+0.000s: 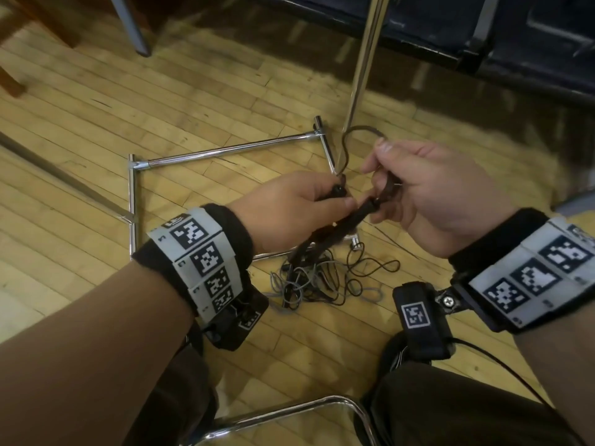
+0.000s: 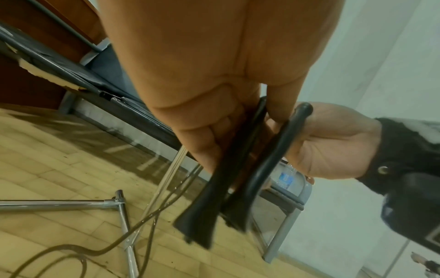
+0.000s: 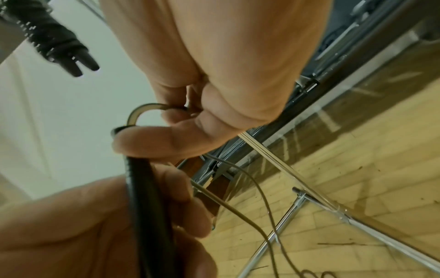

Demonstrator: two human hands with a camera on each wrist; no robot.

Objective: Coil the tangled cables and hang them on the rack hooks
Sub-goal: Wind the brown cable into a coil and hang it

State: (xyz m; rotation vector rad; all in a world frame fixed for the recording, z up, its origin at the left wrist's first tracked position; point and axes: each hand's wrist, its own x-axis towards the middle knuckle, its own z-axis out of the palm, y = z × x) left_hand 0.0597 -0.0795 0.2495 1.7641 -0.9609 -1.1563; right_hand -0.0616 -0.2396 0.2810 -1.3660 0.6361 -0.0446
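A black cable [image 1: 335,225] is gathered into a thick bundle held above the wooden floor. My left hand [image 1: 299,201] grips the bundle [image 2: 228,180] by its folded strands. My right hand [image 1: 415,191] pinches a loop of the same cable [image 3: 142,114] beside the left hand's fingers. A thin brown strand [image 1: 357,130] arcs up from the hands and trails down. A tangled heap of thin black and grey cables [image 1: 325,278] lies on the floor under my hands. The chrome rack [image 1: 225,151] lies on the floor, its pole [image 1: 363,59] rising beyond the hands.
A chrome chair frame [image 1: 289,413] sits near my knees at the bottom. Dark seats on metal legs [image 1: 483,43] line the far side. A wooden furniture leg [image 1: 13,85] stands at the far left. Wood flooring [image 1: 96,123] spreads left of the rack.
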